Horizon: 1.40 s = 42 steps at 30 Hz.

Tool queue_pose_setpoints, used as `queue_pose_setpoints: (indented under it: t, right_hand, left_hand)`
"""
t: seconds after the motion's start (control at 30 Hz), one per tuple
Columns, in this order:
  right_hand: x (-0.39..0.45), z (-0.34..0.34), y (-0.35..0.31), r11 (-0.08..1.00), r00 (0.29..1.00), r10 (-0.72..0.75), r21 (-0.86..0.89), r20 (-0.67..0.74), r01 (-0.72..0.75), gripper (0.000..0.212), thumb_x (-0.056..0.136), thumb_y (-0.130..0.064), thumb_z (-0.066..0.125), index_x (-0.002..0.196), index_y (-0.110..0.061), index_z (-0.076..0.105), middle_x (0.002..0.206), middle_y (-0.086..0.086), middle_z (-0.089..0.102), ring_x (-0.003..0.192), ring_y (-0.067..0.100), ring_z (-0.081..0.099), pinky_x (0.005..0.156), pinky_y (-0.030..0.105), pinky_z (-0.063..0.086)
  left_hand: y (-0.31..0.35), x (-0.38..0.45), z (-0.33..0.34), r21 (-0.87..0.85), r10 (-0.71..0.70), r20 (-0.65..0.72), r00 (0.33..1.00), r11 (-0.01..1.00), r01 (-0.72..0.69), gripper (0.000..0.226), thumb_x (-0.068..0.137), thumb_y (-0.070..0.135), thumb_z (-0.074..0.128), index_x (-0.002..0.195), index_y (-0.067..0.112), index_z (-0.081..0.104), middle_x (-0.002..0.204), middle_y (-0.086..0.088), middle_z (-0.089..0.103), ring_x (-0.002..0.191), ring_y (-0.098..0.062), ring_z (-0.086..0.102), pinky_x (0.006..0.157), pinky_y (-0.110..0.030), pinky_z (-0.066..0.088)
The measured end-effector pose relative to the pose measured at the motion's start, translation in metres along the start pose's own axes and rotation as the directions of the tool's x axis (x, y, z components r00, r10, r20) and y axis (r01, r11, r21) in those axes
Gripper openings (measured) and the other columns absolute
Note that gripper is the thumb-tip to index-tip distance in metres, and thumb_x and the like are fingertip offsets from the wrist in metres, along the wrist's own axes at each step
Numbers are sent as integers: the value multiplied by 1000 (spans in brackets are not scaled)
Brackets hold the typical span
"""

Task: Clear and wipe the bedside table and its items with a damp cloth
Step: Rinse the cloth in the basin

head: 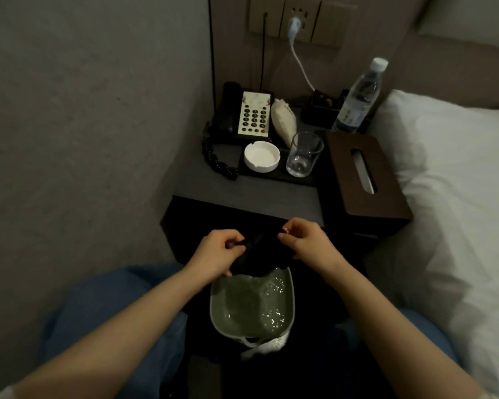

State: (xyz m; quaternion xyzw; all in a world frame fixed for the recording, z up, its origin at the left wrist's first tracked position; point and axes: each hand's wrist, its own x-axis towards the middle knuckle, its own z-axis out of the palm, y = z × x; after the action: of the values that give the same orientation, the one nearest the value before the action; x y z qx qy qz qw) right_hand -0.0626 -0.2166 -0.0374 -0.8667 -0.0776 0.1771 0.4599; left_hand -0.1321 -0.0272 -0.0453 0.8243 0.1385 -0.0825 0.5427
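We see the bedside table (242,194) in a dim corner, beyond our fingertips, with a plain wall to the left of them and a bed with a white pillow (444,156) to the right. On the table, far from the fingers, stand a telephone (251,116), a white ashtray (262,159) and an empty glass (303,154) on a dark tray, a capped water bottle (357,99) and a wooden tissue box (363,174). A white charger (294,25) is plugged into the wall socket above.

Directly below the fingers sits a basin (213,306) holding water. The dark cloth (261,254) hangs between the hands, its lower edge at the basin's far rim.

The left hand (216,251) and the right hand (303,240) each have curled fingers pinching an upper corner of the cloth, held apart, nearer to us than the table's front edge.
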Motion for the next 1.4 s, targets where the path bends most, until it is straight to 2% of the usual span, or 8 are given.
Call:
queue_pose_setpoints:
  t: [0.23, 0.47, 0.63, 0.73, 0.9, 1.07, 1.17, 1.4]
  right_hand:
    - [-12, 22, 8, 995, 978, -82, 78, 191, 68, 27, 83, -3, 70, 82, -24, 54, 77, -6, 56, 71, 8, 52, 71, 33, 45]
    - [-21, 30, 14, 952, 978, -165, -240, 128, 192, 30, 81, -18, 70, 72, -36, 48, 72, -14, 57, 70, 4, 56, 64, 26, 43]
    - [-14, 23, 18, 958, 998, 20, -287, 63, -1, 21, 81, -17, 69, 80, -30, 53, 77, -12, 58, 80, 15, 60, 72, 30, 48]
    - [-13, 19, 17, 989, 987, 145, -16, 75, -144, 24, 79, -3, 68, 74, -21, 53, 79, 6, 62, 77, 27, 63, 71, 42, 54]
    - [-15, 12, 12, 830, 967, 152, 504, 206, -238, 31, 83, 14, 59, 72, -12, 48, 72, 7, 55, 54, 11, 63, 46, 23, 51]
    - [-17, 9, 9, 585, 920, 92, 727, 380, -359, 22, 84, 16, 50, 84, -6, 51, 80, 14, 62, 73, 23, 69, 68, 35, 60]
    - [-12, 7, 12, 466, 911, 147, 786, 384, -406, 27, 83, 17, 47, 80, -9, 48, 77, 13, 63, 69, 22, 71, 62, 34, 61]
    - [-2, 30, 40, 788, 840, 486, 293, 243, -541, 62, 83, 13, 56, 135, -14, 34, 94, 12, 53, 58, 20, 61, 42, 29, 55]
  left_hand:
    - [8, -5, 19, -363, -142, 146, 979, 913, 187, 16, 86, 3, 67, 94, 15, 61, 73, -3, 62, 66, -11, 61, 61, -26, 56]
    - [16, -1, 24, -236, 83, 200, 976, 971, -34, 13, 85, -5, 63, 95, -2, 71, 81, -3, 72, 74, -1, 68, 69, -10, 49]
    - [-2, 14, 21, 102, -1, -34, 999, 995, 4, 30, 80, -7, 59, 90, 20, 65, 94, -4, 65, 74, -14, 58, 74, -26, 50]
    - [-15, 20, 24, 208, -234, 134, 963, 957, 204, 46, 79, -2, 64, 120, 18, 54, 104, -5, 60, 95, -23, 62, 82, -35, 55]
    - [-18, 8, 44, 222, -340, 397, 852, 937, 271, 107, 70, 12, 83, 152, 19, 15, 140, -3, 46, 126, -20, 48, 102, -32, 44]
    - [-16, 7, 53, 10, -208, 274, 939, 977, 214, 79, 75, 6, 79, 142, 13, 37, 132, -11, 56, 115, -17, 53, 98, -27, 45]
    - [-14, 11, 51, -16, -240, 175, 955, 969, 246, 31, 88, 5, 61, 118, 12, 58, 104, -16, 67, 85, -20, 61, 66, -26, 48]
    - [-12, 14, 36, -110, -286, 125, 950, 948, 300, 34, 81, -12, 50, 96, 17, 61, 101, -19, 66, 93, -28, 63, 83, -40, 52]
